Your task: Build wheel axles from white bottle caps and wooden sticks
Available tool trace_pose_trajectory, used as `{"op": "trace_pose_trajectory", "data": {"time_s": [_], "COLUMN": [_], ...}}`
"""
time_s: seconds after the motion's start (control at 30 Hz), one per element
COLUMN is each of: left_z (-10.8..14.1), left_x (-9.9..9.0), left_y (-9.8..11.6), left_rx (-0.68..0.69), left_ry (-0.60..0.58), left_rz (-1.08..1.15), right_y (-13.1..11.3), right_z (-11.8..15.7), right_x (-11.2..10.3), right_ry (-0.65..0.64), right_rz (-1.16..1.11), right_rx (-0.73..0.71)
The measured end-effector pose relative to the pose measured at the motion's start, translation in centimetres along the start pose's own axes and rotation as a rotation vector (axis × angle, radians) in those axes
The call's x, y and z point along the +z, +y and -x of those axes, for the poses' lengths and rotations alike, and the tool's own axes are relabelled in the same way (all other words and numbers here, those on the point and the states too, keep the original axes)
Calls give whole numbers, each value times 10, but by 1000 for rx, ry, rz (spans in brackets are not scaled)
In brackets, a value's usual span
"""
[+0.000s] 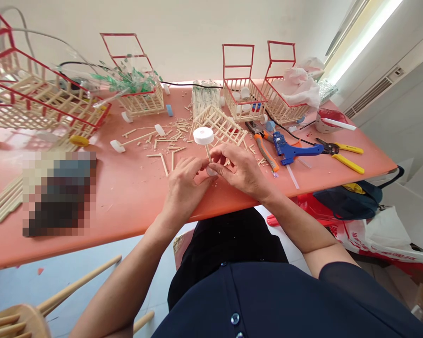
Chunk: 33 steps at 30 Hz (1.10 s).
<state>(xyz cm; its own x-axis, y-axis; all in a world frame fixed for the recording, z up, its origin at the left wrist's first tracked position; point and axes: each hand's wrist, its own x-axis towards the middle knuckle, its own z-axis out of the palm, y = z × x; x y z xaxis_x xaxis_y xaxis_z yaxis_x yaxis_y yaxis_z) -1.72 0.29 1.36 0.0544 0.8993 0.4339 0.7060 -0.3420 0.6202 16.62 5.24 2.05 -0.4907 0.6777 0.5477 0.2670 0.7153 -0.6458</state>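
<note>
Head view: I observe 1 capped stick (207,151) between the left hand (187,182) and the right hand (240,170), near the front edge of the table (125,211). Both hands are pinched at the fingertips around its lower end; neither is clearly nearer. The stick lies at 1 o'clock from the left hand, 10 o'clock from the right. Its long axis is near upright, the upper cap (203,135) tilted toward 11 o'clock. Fingers partly hide the lower cap (212,172).
</note>
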Motion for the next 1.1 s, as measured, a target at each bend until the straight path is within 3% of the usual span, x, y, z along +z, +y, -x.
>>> {"op": "trace_pose_trajectory", "data": {"time_s": [0.37,1.1], "left_z": [1,1], "left_x": [-1,5], "left_y": [2,-6], "left_rx": [8,37], "left_ry": [-21,68], "left_rz": [-9,8], "right_y": [0,6], "right_z": [-2,0], "right_x": [1,3], "right_ry": [-11,-8], "right_rz": [15,61], "right_rx": [-2,-21]}}
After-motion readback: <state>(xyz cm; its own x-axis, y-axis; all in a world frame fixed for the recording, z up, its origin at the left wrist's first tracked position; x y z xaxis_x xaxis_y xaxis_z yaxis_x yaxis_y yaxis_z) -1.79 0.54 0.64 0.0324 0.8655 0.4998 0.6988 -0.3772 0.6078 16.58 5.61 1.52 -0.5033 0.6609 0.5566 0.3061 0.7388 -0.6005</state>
